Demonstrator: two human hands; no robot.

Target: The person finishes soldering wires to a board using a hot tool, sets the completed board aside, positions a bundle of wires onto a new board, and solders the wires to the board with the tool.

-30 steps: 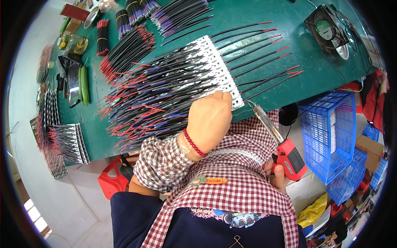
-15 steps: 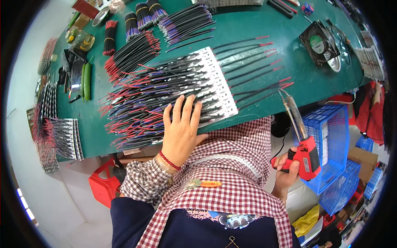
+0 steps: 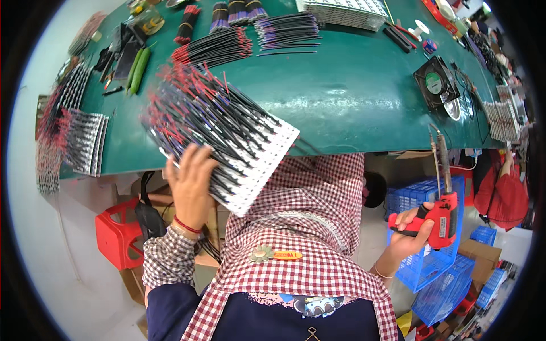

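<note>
My left hand (image 3: 190, 184) grips the near-left side of a white perforated board (image 3: 267, 162) set with rows of black wires (image 3: 207, 119) ending in red and purple tips. The board is turned askew and reaches past the table's front edge above my lap. A few dark wires (image 3: 307, 146), blurred, show beyond its right corner. Fingers of my left hand lie over the wires; its thumb is hidden. My right hand (image 3: 408, 241) is wrapped round the handle of a red and black soldering gun (image 3: 446, 223). Its metal tip points up, close to the table edge and touching nothing.
Bundled and loose wires (image 3: 213, 48) lie along the back of the green table (image 3: 347, 108). Cucumbers (image 3: 140, 69) and wired boards (image 3: 85, 139) are at the left. A square fan (image 3: 435, 82) stands at the right, with blue crates (image 3: 415, 199) below. A red stool (image 3: 119, 236) is lower left.
My left hand has turned the wired board and pulled it leftward, off its flat place on the table. The loose wires right of it have left that spot. The soldering gun has shifted right, more upright.
</note>
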